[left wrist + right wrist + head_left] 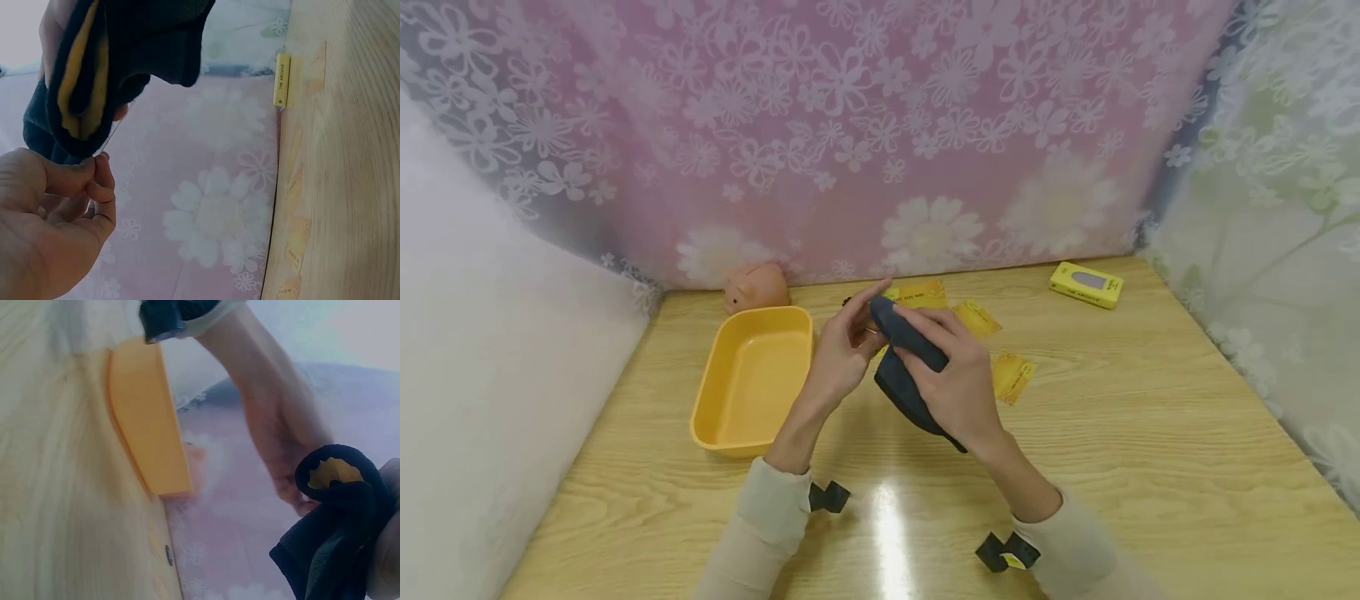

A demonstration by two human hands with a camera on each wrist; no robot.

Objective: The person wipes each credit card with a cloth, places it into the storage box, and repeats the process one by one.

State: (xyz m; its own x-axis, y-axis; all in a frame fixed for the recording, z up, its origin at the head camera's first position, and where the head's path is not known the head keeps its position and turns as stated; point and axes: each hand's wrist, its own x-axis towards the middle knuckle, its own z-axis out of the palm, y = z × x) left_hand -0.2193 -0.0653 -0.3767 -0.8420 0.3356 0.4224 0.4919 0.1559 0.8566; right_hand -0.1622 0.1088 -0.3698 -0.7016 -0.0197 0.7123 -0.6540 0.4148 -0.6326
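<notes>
Tub: one, yellow point(752, 383), far left of the table point(1150, 450); your left forearm hides its near right corner. Toy pig: one point(758, 286), just behind the tub, whose rim covers its underside. Small dark thing: one point(847, 301), beside your left fingertips, mostly hidden; you cannot identify it. Your left hand point(842, 354): thumb and fingertips meet, pinching a thin string point(115, 131) at the cloth's edge; where the string ends, you cannot tell. Cloth: one, dark blue with a yellow inside point(906, 396), raised above the table between both hands; its folds obscure the full shape. Your right hand point(955, 367): fingers curled around the cloth, mostly cut off in the right wrist view. Cards: at least four, yellow point(1015, 379), behind your hands, partly covered in the head view. Box: one, yellow point(1086, 285), far right, well apart; small print unreadable from the head.
</notes>
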